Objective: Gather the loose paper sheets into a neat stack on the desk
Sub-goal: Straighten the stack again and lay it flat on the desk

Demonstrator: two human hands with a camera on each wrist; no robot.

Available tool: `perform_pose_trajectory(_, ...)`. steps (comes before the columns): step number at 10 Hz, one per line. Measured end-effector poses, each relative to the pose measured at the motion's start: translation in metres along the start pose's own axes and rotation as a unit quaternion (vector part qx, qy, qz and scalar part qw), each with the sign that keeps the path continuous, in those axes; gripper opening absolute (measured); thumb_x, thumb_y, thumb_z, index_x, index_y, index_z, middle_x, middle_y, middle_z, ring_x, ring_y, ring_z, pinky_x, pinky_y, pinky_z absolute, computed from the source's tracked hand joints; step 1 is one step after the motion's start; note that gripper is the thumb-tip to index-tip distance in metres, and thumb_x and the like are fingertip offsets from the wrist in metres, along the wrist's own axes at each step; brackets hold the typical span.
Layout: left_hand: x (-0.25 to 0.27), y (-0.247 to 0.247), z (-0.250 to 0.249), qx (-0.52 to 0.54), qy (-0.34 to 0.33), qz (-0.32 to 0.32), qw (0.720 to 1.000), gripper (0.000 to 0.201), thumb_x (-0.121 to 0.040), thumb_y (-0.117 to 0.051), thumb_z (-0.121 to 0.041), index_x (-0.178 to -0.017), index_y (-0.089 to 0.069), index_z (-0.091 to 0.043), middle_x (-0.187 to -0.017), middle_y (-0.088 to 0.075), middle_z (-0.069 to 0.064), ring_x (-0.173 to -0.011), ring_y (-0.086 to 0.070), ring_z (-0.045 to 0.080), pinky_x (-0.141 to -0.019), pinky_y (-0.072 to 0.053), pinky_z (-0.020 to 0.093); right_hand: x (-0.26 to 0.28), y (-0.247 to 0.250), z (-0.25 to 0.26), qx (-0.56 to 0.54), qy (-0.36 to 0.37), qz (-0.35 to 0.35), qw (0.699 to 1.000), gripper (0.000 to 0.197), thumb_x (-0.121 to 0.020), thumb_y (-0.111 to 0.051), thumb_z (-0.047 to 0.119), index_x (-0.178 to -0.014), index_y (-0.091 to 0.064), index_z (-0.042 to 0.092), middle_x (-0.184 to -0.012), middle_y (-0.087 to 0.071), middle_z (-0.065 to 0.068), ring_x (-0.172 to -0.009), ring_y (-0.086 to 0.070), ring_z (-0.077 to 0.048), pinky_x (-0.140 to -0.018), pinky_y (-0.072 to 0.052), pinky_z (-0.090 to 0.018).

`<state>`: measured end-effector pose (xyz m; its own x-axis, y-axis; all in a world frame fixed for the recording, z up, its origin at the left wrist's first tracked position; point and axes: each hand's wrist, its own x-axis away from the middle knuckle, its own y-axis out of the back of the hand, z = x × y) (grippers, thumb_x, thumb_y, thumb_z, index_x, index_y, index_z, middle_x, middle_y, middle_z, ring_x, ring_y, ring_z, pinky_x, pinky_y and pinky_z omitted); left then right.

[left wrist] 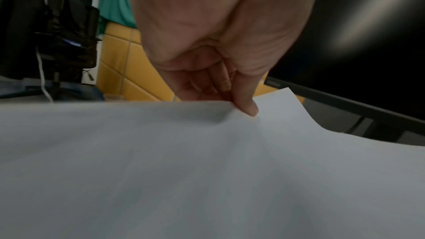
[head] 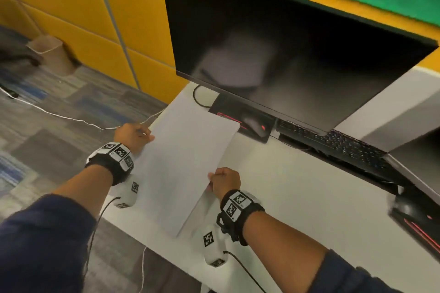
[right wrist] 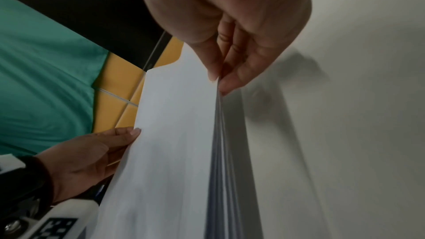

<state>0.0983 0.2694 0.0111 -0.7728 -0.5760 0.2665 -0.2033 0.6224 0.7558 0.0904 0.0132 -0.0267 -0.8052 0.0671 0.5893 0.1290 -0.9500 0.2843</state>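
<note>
Right hand nearest, fingers pinching the right long edge of the paper sheets; several sheet edges visible stacked just below the fingertips in the right wrist view. Sheets held tilted, lifted off the white surface, lower corner near the front edge of the surface. Left hand a bit farther, on the opposite long edge; its thumb pressed on top of the paper, other fingers curled under it, so pinching the sheets too. Paper spans between the two sets of fingers, top corner bending slightly past the left thumb. Both wrists carry black bands with marker tags. Beyond the fingers: black mouse on a dark pad, keyboard to the right of it, then the dark monitor. Farthest: yellow padded wall panels, carpet floor to the left of the left fingers, with a white cable across it.
</note>
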Motion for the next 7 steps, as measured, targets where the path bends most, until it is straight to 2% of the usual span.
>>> perform_pose_trajectory(1,-0.007,-0.008,0.015,0.028,0.042,-0.009,0.999,0.011,-0.074,-0.076,-0.021,-0.082,-0.073,-0.013,-0.101,-0.073,0.013,-0.096,-0.065,0.033,-0.088,-0.051,0.038,-0.011,-0.017,-0.001,0.051,-0.011,0.002,0.999,0.012,-0.076,-0.073,0.014,-0.077,-0.062,0.018,-0.083,-0.067,-0.007,-0.081,-0.067,-0.023,-0.087,-0.057,-0.034)
perform_pose_trajectory(2,-0.009,-0.014,0.024,0.024,0.049,-0.014,0.998,0.019,-0.074,-0.076,-0.021,-0.09,-0.076,-0.01,-0.099,-0.073,0.012,-0.097,-0.065,0.032,-0.09,-0.051,0.037,-0.017,-0.023,-0.004,0.104,-0.022,0.009,0.994,0.013,-0.078,-0.072,0.017,-0.075,-0.059,0.019,-0.09,-0.067,-0.006,-0.081,-0.06,-0.018,-0.085,-0.052,-0.025)
perform_pose_trajectory(3,-0.015,-0.019,0.032,0.022,0.056,0.001,0.998,0.024,-0.076,-0.075,-0.022,-0.096,-0.075,-0.01,-0.104,-0.073,0.014,-0.097,-0.065,0.035,-0.091,-0.051,0.04,-0.018,-0.027,-0.005,0.117,-0.026,0.003,0.993,0.019,-0.078,-0.071,0.02,-0.067,-0.056,0.022,-0.102,-0.074,-0.008,-0.094,-0.068,-0.024,-0.086,-0.053,-0.024)
perform_pose_trajectory(4,-0.014,-0.02,0.036,0.02,0.07,0.004,0.997,0.026,-0.076,-0.075,-0.023,-0.097,-0.075,-0.01,-0.107,-0.072,0.017,-0.099,-0.064,0.037,-0.093,-0.05,0.041,-0.018,-0.027,-0.003,0.125,-0.021,-0.002,0.992,0.018,-0.078,-0.073,0.019,-0.065,-0.059,0.02,-0.104,-0.074,-0.012,-0.098,-0.069,-0.025,-0.089,-0.054,-0.027)
perform_pose_trajectory(5,-0.015,-0.021,0.037,0.023,0.076,-0.002,0.997,0.027,-0.076,-0.075,-0.024,-0.098,-0.074,-0.009,-0.109,-0.071,0.017,-0.101,-0.063,0.037,-0.097,-0.049,0.043,-0.016,-0.025,0.001,0.146,-0.026,-0.004,0.989,0.007,-0.08,-0.071,0.019,-0.082,-0.068,0.012,-0.108,-0.072,-0.009,-0.103,-0.067,-0.025,-0.089,-0.052,-0.024)
perform_pose_trajectory(6,-0.011,-0.022,0.033,0.023,0.084,-0.001,0.996,0.026,-0.078,-0.073,-0.024,-0.1,-0.074,-0.009,-0.111,-0.07,0.017,-0.102,-0.063,0.037,-0.097,-0.049,0.046,-0.014,-0.021,0.003,0.153,-0.021,-0.007,0.988,0.023,-0.081,-0.068,0.014,-0.064,-0.055,0.022,-0.113,-0.07,-0.01,-0.103,-0.067,-0.025,-0.087,-0.052,-0.023)
perform_pose_trajectory(7,-0.007,-0.023,0.032,0.043,0.095,-0.022,0.994,0.031,-0.08,-0.07,-0.028,-0.106,-0.071,-0.011,-0.111,-0.069,0.016,-0.101,-0.063,0.036,-0.094,-0.051,0.046,-0.01,-0.02,0.003,0.149,-0.029,-0.006,0.988,0.014,-0.081,-0.067,0.012,-0.095,-0.068,0.01,-0.114,-0.069,-0.01,-0.103,-0.066,-0.024,-0.084,-0.05,-0.02)
